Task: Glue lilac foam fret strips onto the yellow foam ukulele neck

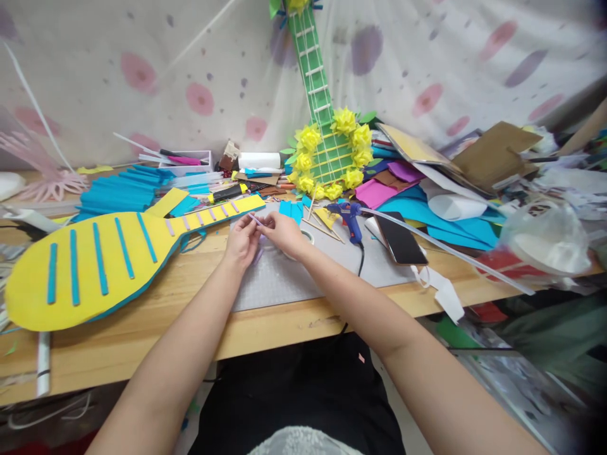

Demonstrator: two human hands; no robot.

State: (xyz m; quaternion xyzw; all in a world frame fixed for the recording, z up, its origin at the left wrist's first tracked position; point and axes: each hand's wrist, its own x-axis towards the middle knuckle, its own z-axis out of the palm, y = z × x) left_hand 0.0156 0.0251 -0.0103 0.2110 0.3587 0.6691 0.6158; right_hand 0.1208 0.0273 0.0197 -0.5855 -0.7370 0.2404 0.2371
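Note:
Both my hands meet over the grey cutting mat point(265, 287). My left hand point(243, 242) pinches a thin purple strip point(256, 219), and my right hand point(283, 232) closes on the same strip from the other side. Just left of them lies a yellow cardboard instrument point(85, 253) with blue edging, shaped like a lute. Blue bars cross its body, and short purple strips cross its neck, whose end reaches close to my fingers. A loose purple piece point(258, 254) shows beneath my hands. Partly hidden by my right hand is a roll of tape point(308, 237).
A blue glue gun point(349, 220) and a dark phone point(402, 239) sit right of my hands. Behind stands a green instrument point(315, 76) with yellow paper flowers. Blue crepe paper point(118, 189), sticks and a yellow-black cutter point(227, 192) crowd the back. A long clear stick point(446, 248) slants across the right.

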